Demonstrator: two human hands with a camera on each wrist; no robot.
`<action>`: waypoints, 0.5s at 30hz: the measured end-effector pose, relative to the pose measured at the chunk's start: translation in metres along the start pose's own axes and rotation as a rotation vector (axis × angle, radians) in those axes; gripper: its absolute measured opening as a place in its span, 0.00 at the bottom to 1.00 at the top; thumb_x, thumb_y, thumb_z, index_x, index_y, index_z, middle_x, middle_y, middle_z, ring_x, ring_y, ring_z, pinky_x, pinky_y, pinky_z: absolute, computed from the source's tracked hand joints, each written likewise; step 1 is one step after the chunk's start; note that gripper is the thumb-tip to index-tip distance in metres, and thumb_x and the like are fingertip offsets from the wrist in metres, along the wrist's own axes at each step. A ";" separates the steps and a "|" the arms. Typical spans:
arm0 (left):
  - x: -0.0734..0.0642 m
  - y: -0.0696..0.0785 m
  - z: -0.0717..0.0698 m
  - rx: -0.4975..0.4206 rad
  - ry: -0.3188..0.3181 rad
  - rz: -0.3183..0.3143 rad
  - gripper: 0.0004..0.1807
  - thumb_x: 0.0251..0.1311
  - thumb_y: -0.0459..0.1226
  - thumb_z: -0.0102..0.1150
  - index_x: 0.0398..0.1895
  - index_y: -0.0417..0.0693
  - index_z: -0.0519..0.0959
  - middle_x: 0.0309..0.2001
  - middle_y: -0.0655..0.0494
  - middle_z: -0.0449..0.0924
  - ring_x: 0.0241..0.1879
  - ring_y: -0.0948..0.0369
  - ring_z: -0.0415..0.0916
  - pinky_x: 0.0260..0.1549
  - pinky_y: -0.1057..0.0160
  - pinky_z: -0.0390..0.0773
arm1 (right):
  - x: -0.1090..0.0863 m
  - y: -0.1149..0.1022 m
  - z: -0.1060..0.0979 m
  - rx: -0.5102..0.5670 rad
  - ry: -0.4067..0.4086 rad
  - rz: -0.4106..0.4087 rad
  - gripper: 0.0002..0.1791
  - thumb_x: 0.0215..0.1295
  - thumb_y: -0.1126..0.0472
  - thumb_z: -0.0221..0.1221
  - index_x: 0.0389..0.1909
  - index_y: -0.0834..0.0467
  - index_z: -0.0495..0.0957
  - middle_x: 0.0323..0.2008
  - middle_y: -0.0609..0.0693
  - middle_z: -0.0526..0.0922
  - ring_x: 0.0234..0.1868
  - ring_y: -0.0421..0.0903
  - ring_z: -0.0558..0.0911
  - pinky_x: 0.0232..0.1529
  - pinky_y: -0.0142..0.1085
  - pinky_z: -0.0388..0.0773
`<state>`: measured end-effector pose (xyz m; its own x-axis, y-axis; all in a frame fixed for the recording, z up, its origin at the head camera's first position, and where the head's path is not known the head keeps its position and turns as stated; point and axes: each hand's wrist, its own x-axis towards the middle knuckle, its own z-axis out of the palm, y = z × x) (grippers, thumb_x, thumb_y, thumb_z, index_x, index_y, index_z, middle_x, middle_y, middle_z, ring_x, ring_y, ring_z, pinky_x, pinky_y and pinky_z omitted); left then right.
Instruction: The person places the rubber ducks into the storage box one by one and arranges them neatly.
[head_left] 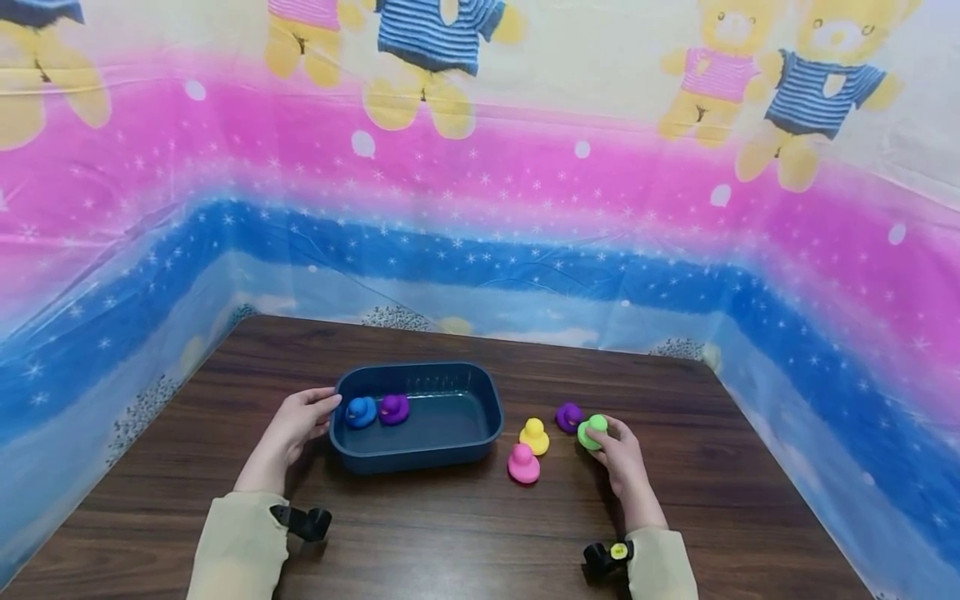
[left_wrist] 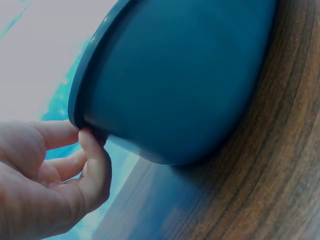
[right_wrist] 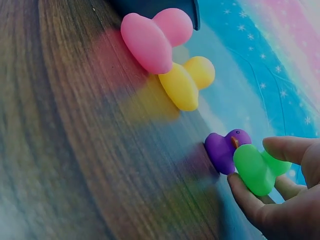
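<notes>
At its left end, a dark teal plastic basin [head_left: 416, 457] has its rim pinched between the thumb and fingers of my left hand [head_left: 295, 422]. Inside it, toward that end, sit a blue rubber duck [head_left: 361, 412] and a purple rubber duck [head_left: 393, 409]. My right hand [head_left: 622, 454] grips a green rubber duck [right_wrist: 254, 170] between thumb and fingers. Just behind the green one is another purple duck [right_wrist: 220, 151] on the table. A yellow duck [head_left: 534, 437] and a pink duck [head_left: 523, 464] stand close together between the basin and my right hand.
The dark wood-grain table [head_left: 420, 533] carries everything. A printed cloth [head_left: 480, 250] with bears and snowflakes hangs around its back and sides. Each wrist wears a black strap camera, the left camera [head_left: 309, 523] hanging over the table in front of the basin.
</notes>
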<state>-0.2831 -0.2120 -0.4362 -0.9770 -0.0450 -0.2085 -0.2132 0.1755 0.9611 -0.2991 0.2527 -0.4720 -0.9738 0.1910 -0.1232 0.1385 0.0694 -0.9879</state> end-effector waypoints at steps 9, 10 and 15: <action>0.001 -0.001 -0.001 -0.012 0.001 0.002 0.31 0.75 0.42 0.45 0.71 0.30 0.57 0.68 0.31 0.59 0.61 0.44 0.66 0.59 0.54 0.74 | -0.002 -0.002 0.001 -0.008 0.003 0.015 0.32 0.71 0.64 0.54 0.70 0.71 0.54 0.68 0.67 0.59 0.49 0.39 0.75 0.44 0.23 0.75; 0.001 -0.001 -0.001 -0.012 0.002 0.002 0.31 0.75 0.42 0.45 0.71 0.30 0.57 0.68 0.31 0.59 0.61 0.43 0.66 0.60 0.54 0.74 | -0.002 -0.002 0.001 -0.010 0.003 0.014 0.33 0.71 0.63 0.54 0.70 0.72 0.54 0.68 0.67 0.59 0.49 0.39 0.75 0.44 0.22 0.75; 0.001 -0.001 -0.001 -0.026 0.003 0.002 0.31 0.75 0.42 0.45 0.72 0.30 0.57 0.69 0.31 0.59 0.62 0.42 0.65 0.64 0.48 0.69 | -0.001 -0.003 0.001 -0.009 -0.008 0.007 0.33 0.71 0.62 0.54 0.70 0.72 0.53 0.68 0.67 0.59 0.43 0.33 0.76 0.43 0.22 0.75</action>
<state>-0.2839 -0.2129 -0.4376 -0.9774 -0.0478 -0.2060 -0.2109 0.1498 0.9660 -0.2984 0.2511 -0.4690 -0.9742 0.1839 -0.1305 0.1467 0.0772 -0.9862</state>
